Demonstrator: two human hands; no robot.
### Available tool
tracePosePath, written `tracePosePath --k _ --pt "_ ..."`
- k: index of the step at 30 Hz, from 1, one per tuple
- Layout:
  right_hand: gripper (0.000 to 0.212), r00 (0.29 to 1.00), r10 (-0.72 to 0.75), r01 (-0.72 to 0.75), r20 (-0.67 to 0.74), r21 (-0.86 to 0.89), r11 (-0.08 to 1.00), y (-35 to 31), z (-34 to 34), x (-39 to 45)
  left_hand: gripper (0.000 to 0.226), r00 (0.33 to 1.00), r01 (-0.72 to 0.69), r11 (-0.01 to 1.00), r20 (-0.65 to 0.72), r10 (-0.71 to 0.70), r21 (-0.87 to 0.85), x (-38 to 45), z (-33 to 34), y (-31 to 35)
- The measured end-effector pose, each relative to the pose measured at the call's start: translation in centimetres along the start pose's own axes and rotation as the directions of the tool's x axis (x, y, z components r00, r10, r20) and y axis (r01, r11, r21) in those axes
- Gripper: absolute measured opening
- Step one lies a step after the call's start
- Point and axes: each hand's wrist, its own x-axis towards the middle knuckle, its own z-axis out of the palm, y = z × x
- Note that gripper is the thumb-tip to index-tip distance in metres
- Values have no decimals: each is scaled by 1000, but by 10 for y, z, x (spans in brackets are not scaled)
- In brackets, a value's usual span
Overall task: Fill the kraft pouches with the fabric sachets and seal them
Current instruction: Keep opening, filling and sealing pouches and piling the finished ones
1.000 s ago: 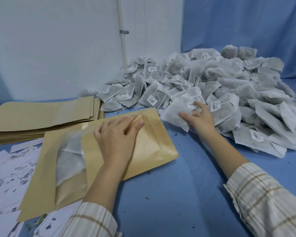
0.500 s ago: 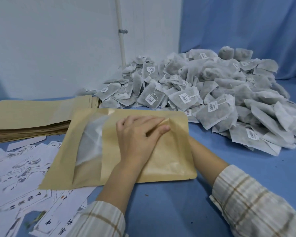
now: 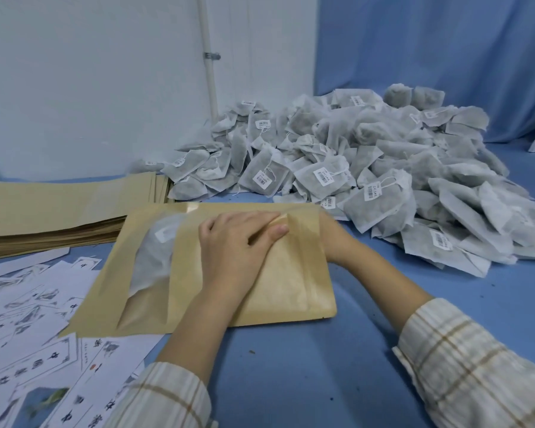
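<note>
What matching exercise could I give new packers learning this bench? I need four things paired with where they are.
Things:
1. kraft pouch
2. stack of empty pouches
3. heap of fabric sachets
4. printed paper labels

Places:
A. scattered at the near left, partly beneath the pouch
B. piled at the far right
C. under the left hand, centre of the table
D. stacked flat at the far left

Pairs: 1-C, 2-D, 3-B, 4-A

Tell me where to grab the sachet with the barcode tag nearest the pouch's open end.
Pinch the sachet by its near lower corner, coming from the front. That corner lies flat on the blue cloth, clear of the heap; its upper edge is tucked under other sachets.
</note>
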Motion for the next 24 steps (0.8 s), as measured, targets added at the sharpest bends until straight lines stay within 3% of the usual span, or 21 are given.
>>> tracePosePath --k 3,4,7,9,11,13,16,18,19,21,22,24 --pt "19 949 -40 -55 -313 -289 956 25 -33 -8 29 998 57 997 -40 -54 55 1 -1 -4" --pt "30 928 -37 -139 -370 -437 889 36 -44 -8 28 996 75 995 -50 -71 69 2 -1 -5" --pt "60 926 108 -361 -363 -759 541 60 -60 -10 32 993 109 989 -60 -103 98 2 -2 -7" --pt "61 912 199 -410 -358 -811 418 69 -59 -13 33 993 111 989 -53 -107 98 3 -2 -7" --pt "53 911 159 -412 -381 -818 401 75 -56 -13 33 993 109 989 -53 -104 97 3 -2 -7" --pt "43 897 -3 -387 -443 -786 481 72 -54 -13 33 993 105 990 -58 -100 94 3 -2 -7" --pt "31 759 -145 -257 -634 -497 829 57 -46 -13 34 993 102 992 -71 -97 75 4 -3 -8" --pt "26 671 19 -103 -741 -68 992 42 -40 -12 34 992 102 993 -85 -97 53 5 -4 -8" --pt "26 670 139 -33 -729 157 987 35 -40 -11 33 991 103 994 -89 -99 39 5 -4 -8" --pt "25 787 327 31 -523 563 826 25 -40 -10 33 990 103 994 -96 -101 21 5 -4 -7" --pt "24 860 357 -7 -364 692 722 23 -40 -10 32 990 102 995 -100 -99 17 5 -5 -7" --pt "20 932 347 -159 -109 735 659 21 -33 -12 30 990 100 995 -106 -98 13 5 -5 -7"
